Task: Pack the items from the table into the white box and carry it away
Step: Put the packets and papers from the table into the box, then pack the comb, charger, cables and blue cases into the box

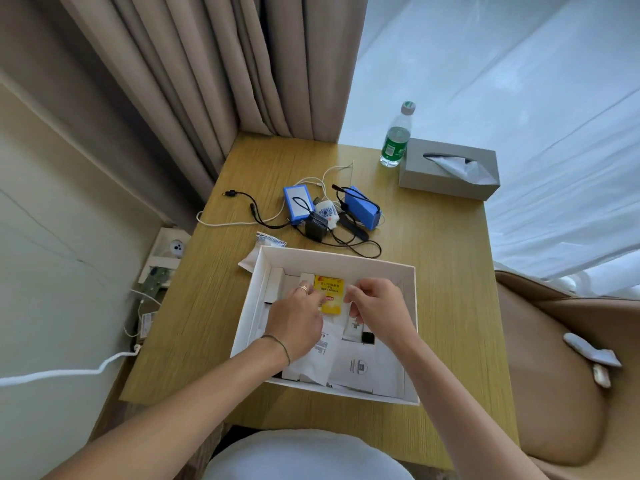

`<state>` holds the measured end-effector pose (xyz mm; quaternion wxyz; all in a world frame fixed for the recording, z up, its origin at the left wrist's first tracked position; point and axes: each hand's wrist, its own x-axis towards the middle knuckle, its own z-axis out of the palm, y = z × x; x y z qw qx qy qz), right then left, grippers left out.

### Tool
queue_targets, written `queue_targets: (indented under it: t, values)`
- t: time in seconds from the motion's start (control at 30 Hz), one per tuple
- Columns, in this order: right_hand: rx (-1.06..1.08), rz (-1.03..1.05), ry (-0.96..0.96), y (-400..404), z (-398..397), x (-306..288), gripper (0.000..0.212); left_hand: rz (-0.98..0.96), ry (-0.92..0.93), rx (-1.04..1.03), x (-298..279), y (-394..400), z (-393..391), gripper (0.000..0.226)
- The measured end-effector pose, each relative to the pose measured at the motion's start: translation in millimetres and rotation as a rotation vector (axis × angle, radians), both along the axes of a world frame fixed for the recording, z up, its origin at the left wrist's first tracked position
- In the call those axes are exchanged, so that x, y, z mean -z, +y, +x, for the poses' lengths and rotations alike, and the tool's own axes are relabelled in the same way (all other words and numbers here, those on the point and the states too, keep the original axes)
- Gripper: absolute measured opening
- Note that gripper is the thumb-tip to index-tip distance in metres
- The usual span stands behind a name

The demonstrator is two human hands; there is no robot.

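Yellow tea packet [330,292] lay inside white box [410,299], pinched between left hand [298,320] and right hand [375,308] fingertips.

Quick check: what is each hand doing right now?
Left hand: inside the white box, fingers pinching the yellow tea packet.
Right hand: fingers curled at the packet's right edge; grip cannot be told.

Bare forearms, ring on left hand [294,320], thin bracelet on left wrist, white garment below
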<state>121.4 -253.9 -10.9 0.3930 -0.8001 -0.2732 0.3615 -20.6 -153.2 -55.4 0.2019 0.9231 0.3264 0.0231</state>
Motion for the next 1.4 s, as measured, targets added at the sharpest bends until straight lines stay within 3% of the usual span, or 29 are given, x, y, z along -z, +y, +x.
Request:
queue_targets:
  t: [0.13, 0.3, 0.5, 0.63, 0.87, 1.07, 1.13, 1.23, 1.4]
  values:
    - [0.022, 0.076, -0.028, 20, 6, -15, 0.022, 0.091, -0.261, -0.030, -42, 19, 3, 0.016]
    - [0.044, 0.138, -0.052, 56, 20, -35, 0.019, 0.099, -0.350, -0.162, -72, 71, 7, 0.018]
    - [0.061, 0.135, -0.100, 97, 44, -39, 0.017, 0.046, -0.252, -0.269, -61, 136, 4, 0.018]
    - [0.076, 0.068, -0.110, 120, 56, -30, 0.014, -0.091, -0.033, -0.367, -29, 167, 4, 0.020]
    - [0.007, -0.126, -0.233, 153, 69, -11, 0.019, -0.298, 0.198, -0.446, 17, 193, 9, 0.047]
    - [-0.044, -0.243, -0.312, 175, 77, 7, 0.026, -0.364, 0.180, -0.481, 42, 201, 8, 0.067]
    - [-0.039, -0.263, -0.321, 181, 80, 14, 0.026, -0.383, 0.183, -0.487, 48, 204, 9, 0.061]
    - [-0.041, -0.293, -0.339, 188, 84, 26, 0.026, -0.404, 0.181, -0.485, 53, 206, 10, 0.035]
    - [-0.036, -0.320, -0.370, 201, 90, 47, 0.028, -0.472, 0.045, -0.495, 55, 204, 6, 0.036]
